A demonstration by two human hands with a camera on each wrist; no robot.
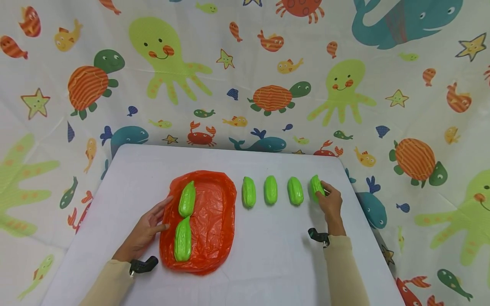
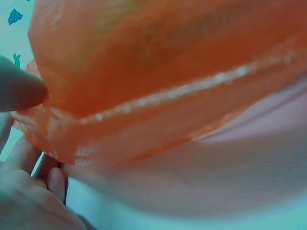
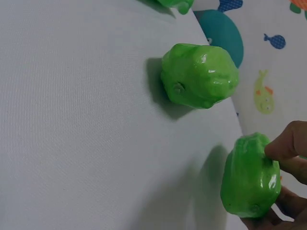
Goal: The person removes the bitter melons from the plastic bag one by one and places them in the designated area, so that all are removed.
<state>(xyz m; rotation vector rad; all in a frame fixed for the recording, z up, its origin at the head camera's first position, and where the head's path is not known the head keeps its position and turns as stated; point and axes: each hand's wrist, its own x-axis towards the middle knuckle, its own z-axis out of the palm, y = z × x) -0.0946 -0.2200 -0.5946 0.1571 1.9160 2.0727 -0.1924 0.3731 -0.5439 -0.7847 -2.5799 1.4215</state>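
Note:
My right hand pinches the rightmost green toy cucumber between thumb and fingers. In the right wrist view this toy cucumber is glossy and ridged, and its shadow falls on the table to the left. At the left, my left hand holds the edge of a red plastic bag, spread open like a shallow bowl. Thumb and fingers lie on either side of the plastic in the left wrist view. Inside the bag, two toy cucumbers lie end to end along its left side.
Three more toy cucumbers stand in a row between the bag and my right hand. All this is on a white table. A curtain printed with sea animals hangs behind and beside the table.

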